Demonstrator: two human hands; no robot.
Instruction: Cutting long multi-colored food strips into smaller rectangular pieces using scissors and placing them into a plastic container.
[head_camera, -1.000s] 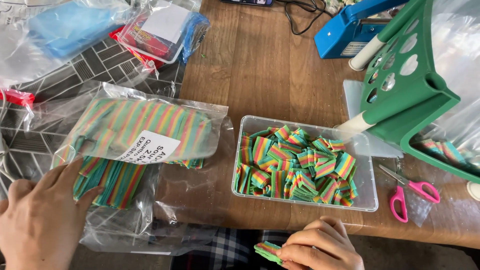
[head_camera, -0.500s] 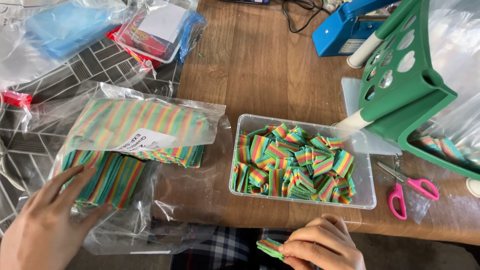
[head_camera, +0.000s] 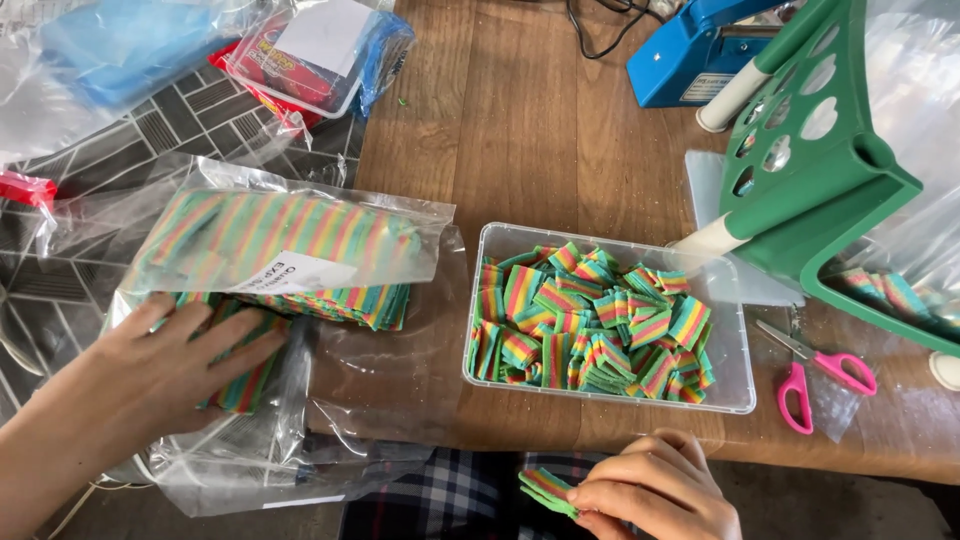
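Left hand (head_camera: 165, 365) laid flat, fingers spread, on clear bag of rainbow candy strips (head_camera: 240, 345) at 9 o'clock. Second bag (head_camera: 285, 245), white rectangular label (head_camera: 290, 272), stacked above. Right hand (head_camera: 655, 495) pinched shut on candy piece (head_camera: 548, 490) at 6 o'clock. Clear tub (head_camera: 735, 340) of cut candy at centre; pink scissors (head_camera: 815, 375) at 3 o'clock.

The left hand (head_camera: 170, 365) lies flat and palm down at the lower left, fingers spread and pointing to the upper right, its bare forearm running off the bottom-left corner, while the right hand (head_camera: 655, 492) sits low at centre-right, fingers curled inward in a pinch.
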